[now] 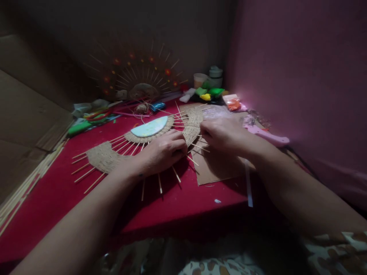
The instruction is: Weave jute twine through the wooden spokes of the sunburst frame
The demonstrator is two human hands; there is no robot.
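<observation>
A half-round fan of thin wooden sticks [84,175] and woven twine lies on the red table. Its outer twine band [101,156] arcs round a smaller inner band, which carries a pale blue half-disc [150,126]. My left hand [168,149] is closed over the outer band, right of the middle, its fingertips partly hidden. At the band's right outer edge, my right hand [222,133] is closed in a pinch beside the stick ends; what sits between its fingers is hidden. Under the fan's right end lies a piece of cardboard [212,173].
Another fan with red flowers [168,71] leans at the back wall. Coloured clay packs [216,91] and a cup [200,80] stand back right. A pink glue gun [268,135] lies right. Scissors [99,115] and a twine ball [141,109] lie back left; loose sticks [31,183] line the left edge.
</observation>
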